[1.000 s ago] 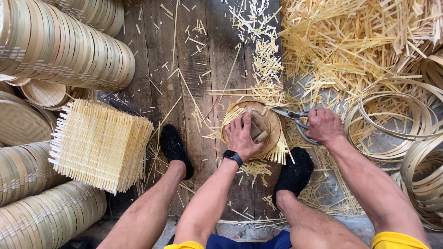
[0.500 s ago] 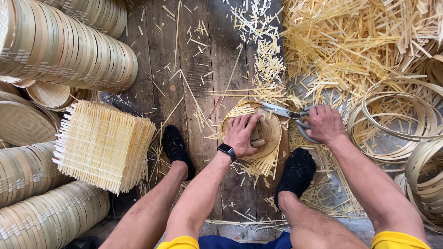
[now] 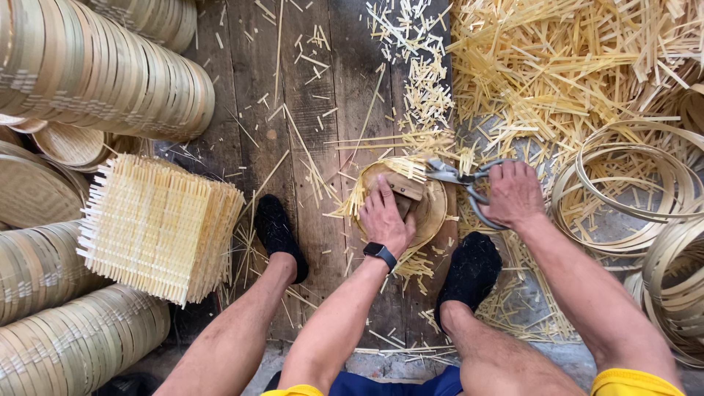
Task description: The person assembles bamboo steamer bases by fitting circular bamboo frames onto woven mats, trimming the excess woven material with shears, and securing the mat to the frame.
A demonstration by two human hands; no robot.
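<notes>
My left hand [image 3: 385, 218] presses down on a small wooden block [image 3: 405, 189] that lies on a round woven bamboo mat [image 3: 433, 213] on the plank floor between my feet. My right hand [image 3: 513, 194] grips the handles of metal shears [image 3: 458, 178], whose blades sit at the mat's upper edge among protruding bamboo strips. A black watch is on my left wrist. Trimmed strip ends lie around the mat.
A stack of square woven bamboo mats [image 3: 158, 227] stands at left. Rows of round bamboo steamer rings [image 3: 110, 73] fill the left side. Loose bamboo hoops [image 3: 638, 191] and a heap of strip offcuts [image 3: 572, 66] lie at right. My black-socked feet [image 3: 469, 271] flank the mat.
The mat has turned under my left hand, and the shears have shifted left along its upper edge. More of the fringe at the top looks cut.
</notes>
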